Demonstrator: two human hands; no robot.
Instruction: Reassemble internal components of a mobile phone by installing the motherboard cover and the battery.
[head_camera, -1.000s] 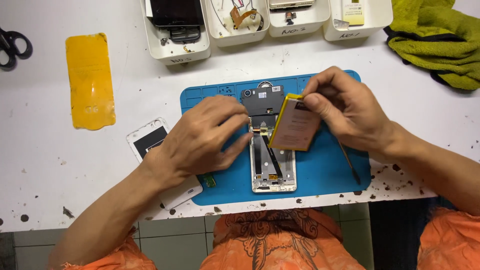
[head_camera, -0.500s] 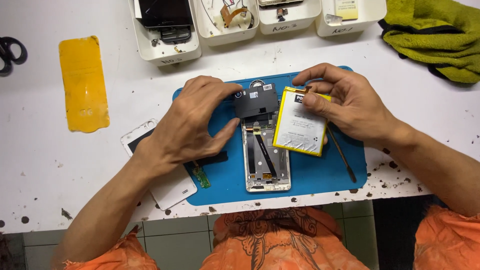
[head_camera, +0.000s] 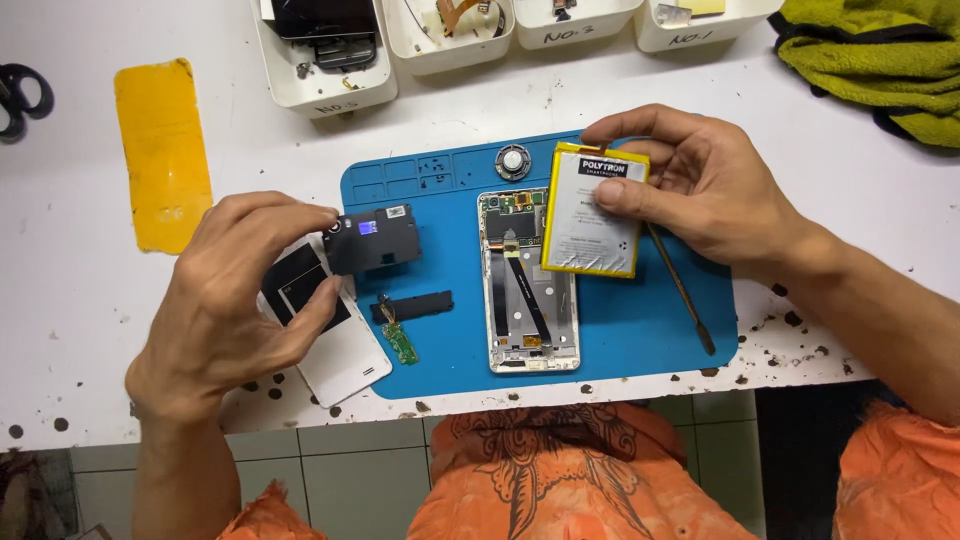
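Observation:
My left hand (head_camera: 235, 300) pinches a small black cover plate (head_camera: 372, 240) and holds it over the left edge of the blue work mat (head_camera: 640, 340). Gripped in my right hand (head_camera: 700, 185) is a flat yellow-edged phone battery (head_camera: 592, 210), just right of the opened phone frame (head_camera: 528, 282). The frame lies face down in the middle of the mat, its boards and a black ribbon cable exposed. A thin black pry tool (head_camera: 682, 290) lies on the mat under my right hand.
A white phone back cover (head_camera: 335, 345) lies under my left hand. A black strip and small green board (head_camera: 405, 325) and a round speaker (head_camera: 512, 161) lie on the mat. White parts trays (head_camera: 330, 60) line the far edge. Yellow sheet (head_camera: 160, 155), scissors (head_camera: 18, 95), green cloth (head_camera: 880, 60).
My left hand has lifted the black cover plate off the top of the phone frame and carried it left. My right hand has raised the battery slightly to the right.

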